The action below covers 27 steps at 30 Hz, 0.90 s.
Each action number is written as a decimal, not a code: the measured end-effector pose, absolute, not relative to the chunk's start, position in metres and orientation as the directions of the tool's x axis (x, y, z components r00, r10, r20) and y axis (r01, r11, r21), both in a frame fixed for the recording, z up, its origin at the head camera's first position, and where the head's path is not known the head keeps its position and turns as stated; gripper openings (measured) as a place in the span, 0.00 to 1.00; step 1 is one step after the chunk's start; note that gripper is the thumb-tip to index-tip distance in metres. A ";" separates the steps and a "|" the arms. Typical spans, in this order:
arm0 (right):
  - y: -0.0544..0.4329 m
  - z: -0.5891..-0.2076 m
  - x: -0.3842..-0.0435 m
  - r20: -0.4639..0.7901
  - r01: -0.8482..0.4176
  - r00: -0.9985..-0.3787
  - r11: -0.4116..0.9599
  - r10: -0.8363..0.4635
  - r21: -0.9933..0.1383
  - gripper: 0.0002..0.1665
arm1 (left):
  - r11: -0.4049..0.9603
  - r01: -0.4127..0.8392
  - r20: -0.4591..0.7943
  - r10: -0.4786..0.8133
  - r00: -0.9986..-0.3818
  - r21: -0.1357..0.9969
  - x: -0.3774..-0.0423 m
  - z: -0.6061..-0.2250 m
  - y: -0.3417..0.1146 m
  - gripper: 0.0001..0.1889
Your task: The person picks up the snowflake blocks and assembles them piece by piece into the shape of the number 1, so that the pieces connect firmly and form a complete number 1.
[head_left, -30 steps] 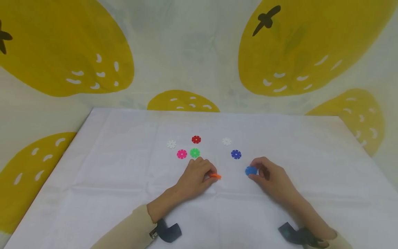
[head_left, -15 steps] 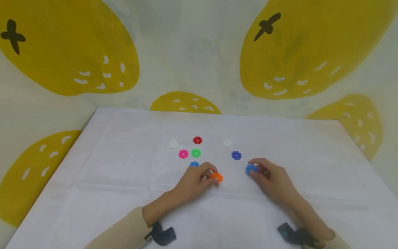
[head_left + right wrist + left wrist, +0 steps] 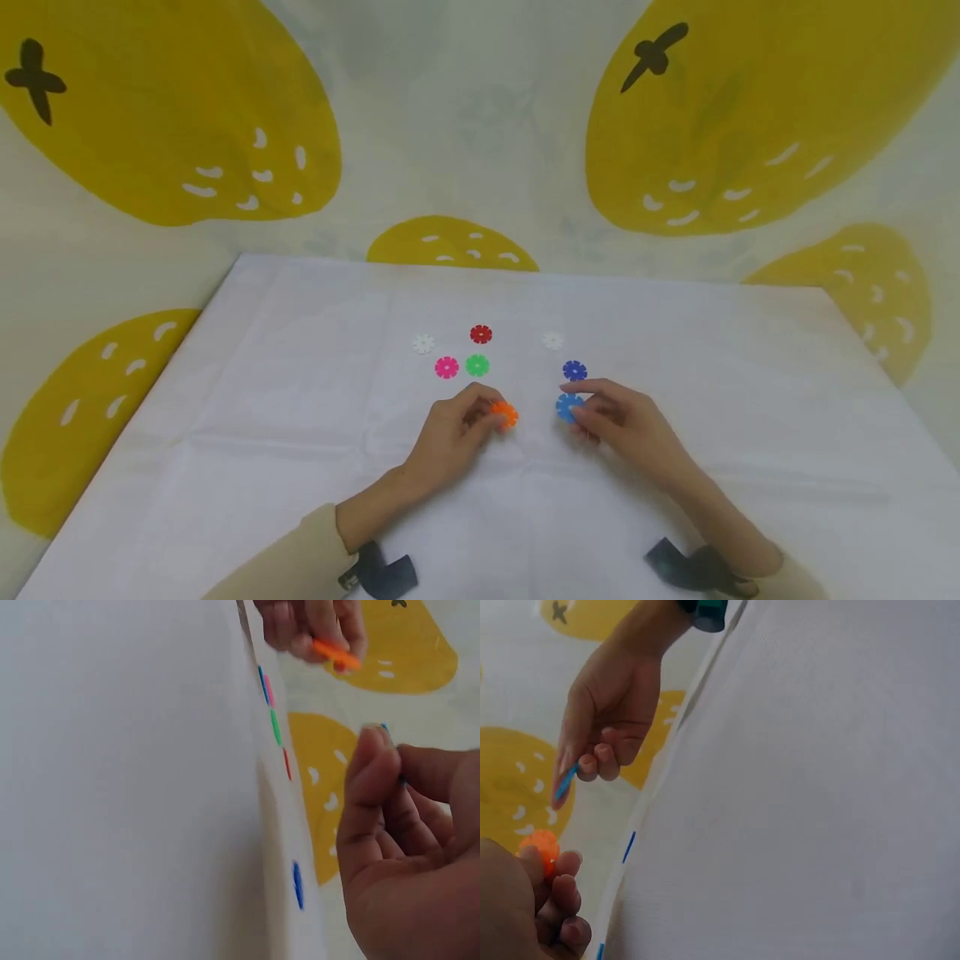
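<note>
My left hand (image 3: 453, 433) pinches an orange notched interlocking disc (image 3: 507, 415) between thumb and fingers, above the white-covered table. Facing it from the right, my right hand (image 3: 630, 425) holds a light blue interlocking disc (image 3: 567, 407) by its edge. A gap separates the two discs. In the left wrist view the held blue disc (image 3: 565, 783) appears edge-on, with the orange disc (image 3: 543, 849) below it. Just beyond my right fingertips lies a dark blue disc (image 3: 575, 370). Another blue disc (image 3: 262, 684) on the table shows in the right wrist view; the left hand hides it in the head view.
Farther back on the white tablecloth (image 3: 262, 358) lie a pink disc (image 3: 446, 367), a green disc (image 3: 477, 365), a red disc (image 3: 481, 334) and two white discs, one left (image 3: 423, 343) and one right (image 3: 552, 340). A lemon-patterned cloth (image 3: 465, 167) hangs behind the table.
The orange disc has turned from edge-on to face the head camera, and my left hand has shifted slightly left. My right hand has brought the light blue disc left, closer to the orange one.
</note>
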State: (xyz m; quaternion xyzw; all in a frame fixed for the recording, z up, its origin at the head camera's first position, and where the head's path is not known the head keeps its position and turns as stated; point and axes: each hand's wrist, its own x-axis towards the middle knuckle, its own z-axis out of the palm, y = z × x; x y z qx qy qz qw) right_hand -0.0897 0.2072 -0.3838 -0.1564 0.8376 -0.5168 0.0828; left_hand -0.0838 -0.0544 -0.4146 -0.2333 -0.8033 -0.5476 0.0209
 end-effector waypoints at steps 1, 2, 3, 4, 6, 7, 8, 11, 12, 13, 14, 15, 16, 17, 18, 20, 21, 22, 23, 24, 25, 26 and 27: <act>0.203 -0.384 -0.090 0.005 -0.150 -0.939 0.396 -0.344 -0.906 0.18 | 0.290 0.399 0.295 0.341 -0.893 0.870 -0.085 -0.417 -0.055 0.10; 0.200 -0.385 -0.090 -0.019 -0.116 -0.941 0.376 -0.337 -0.920 0.18 | 0.290 0.398 0.299 0.331 -0.895 0.870 -0.086 -0.418 -0.056 0.10; 0.196 -0.385 -0.090 -0.043 -0.083 -0.943 0.358 -0.330 -0.930 0.19 | 0.288 0.401 0.304 0.326 -0.895 0.870 -0.086 -0.420 -0.056 0.10; 0.193 -0.386 -0.089 -0.065 -0.053 -0.945 0.344 -0.322 -0.938 0.19 | 0.285 0.404 0.309 0.325 -0.894 0.869 -0.087 -0.421 -0.056 0.10; 0.186 -0.385 -0.089 -0.097 -0.007 -0.946 0.319 -0.310 -0.948 0.19 | 0.281 0.418 0.323 0.328 -0.888 0.864 -0.088 -0.423 -0.057 0.10; 0.183 -0.385 -0.088 -0.102 0.003 -0.945 0.305 -0.310 -0.952 0.19 | 0.277 0.427 0.332 0.330 -0.883 0.861 -0.089 -0.424 -0.057 0.11; 0.180 -0.385 -0.088 -0.106 0.012 -0.945 0.290 -0.311 -0.957 0.19 | 0.273 0.437 0.342 0.333 -0.879 0.857 -0.089 -0.425 -0.057 0.11; 0.172 -0.386 -0.088 -0.106 0.027 -0.944 0.247 -0.312 -0.969 0.19 | 0.257 0.465 0.370 0.344 -0.863 0.847 -0.090 -0.426 -0.056 0.12; 0.170 -0.387 -0.088 -0.106 0.031 -0.944 0.237 -0.312 -0.971 0.19 | 0.252 0.471 0.376 0.345 -0.860 0.845 -0.090 -0.427 -0.056 0.12; 0.168 -0.388 -0.088 -0.113 0.042 -0.945 0.227 -0.307 -0.973 0.19 | 0.251 0.474 0.379 0.346 -0.858 0.844 -0.091 -0.427 -0.056 0.12; 0.166 -0.389 -0.089 -0.119 0.052 -0.946 0.221 -0.301 -0.974 0.19 | 0.251 0.475 0.380 0.347 -0.857 0.843 -0.091 -0.428 -0.057 0.12; 0.164 -0.390 -0.089 -0.125 0.061 -0.947 0.218 -0.295 -0.974 0.19 | 0.253 0.475 0.379 0.348 -0.858 0.843 -0.091 -0.428 -0.057 0.12; 0.162 -0.391 -0.089 -0.131 0.070 -0.949 0.211 -0.286 -0.975 0.19 | 0.256 0.474 0.378 0.348 -0.858 0.842 -0.091 -0.428 -0.057 0.12; 0.161 -0.392 -0.089 -0.138 0.083 -0.951 0.202 -0.275 -0.976 0.19 | 0.258 0.475 0.378 0.348 -0.858 0.841 -0.092 -0.428 -0.058 0.12; 0.159 -0.394 -0.089 -0.147 0.097 -0.953 0.189 -0.267 -0.977 0.19 | 0.262 0.477 0.379 0.348 -0.858 0.839 -0.092 -0.428 -0.058 0.12; 0.157 -0.397 -0.089 -0.172 0.139 -0.954 0.145 -0.247 -0.980 0.19 | 0.256 0.484 0.385 0.353 -0.852 0.837 -0.092 -0.429 -0.058 0.12; 0.157 -0.399 -0.089 -0.182 0.156 -0.954 0.125 -0.237 -0.980 0.19 | 0.253 0.488 0.388 0.356 -0.850 0.836 -0.092 -0.430 -0.058 0.12; 0.156 -0.401 -0.088 -0.194 0.174 -0.954 0.104 -0.228 -0.979 0.19 | 0.249 0.491 0.391 0.361 -0.847 0.835 -0.092 -0.430 -0.058 0.12; 0.156 -0.404 -0.088 -0.203 0.188 -0.953 0.086 -0.224 -0.978 0.18 | 0.246 0.495 0.393 0.365 -0.844 0.834 -0.093 -0.431 -0.058 0.12; 0.156 -0.406 -0.088 -0.206 0.195 -0.952 0.072 -0.225 -0.978 0.18 | 0.245 0.496 0.393 0.369 -0.842 0.833 -0.093 -0.431 -0.058 0.12; 0.156 -0.407 -0.088 -0.206 0.197 -0.952 0.063 -0.227 -0.978 0.18 | 0.243 0.495 0.392 0.371 -0.842 0.834 -0.093 -0.432 -0.058 0.12; 0.157 -0.409 -0.088 -0.203 0.194 -0.952 0.060 -0.230 -0.979 0.18 | 0.243 0.492 0.388 0.373 -0.843 0.836 -0.093 -0.431 -0.057 0.13; 0.157 -0.409 -0.089 -0.199 0.191 -0.951 0.056 -0.236 -0.980 0.19 | 0.246 0.490 0.385 0.374 -0.844 0.836 -0.093 -0.431 -0.057 0.13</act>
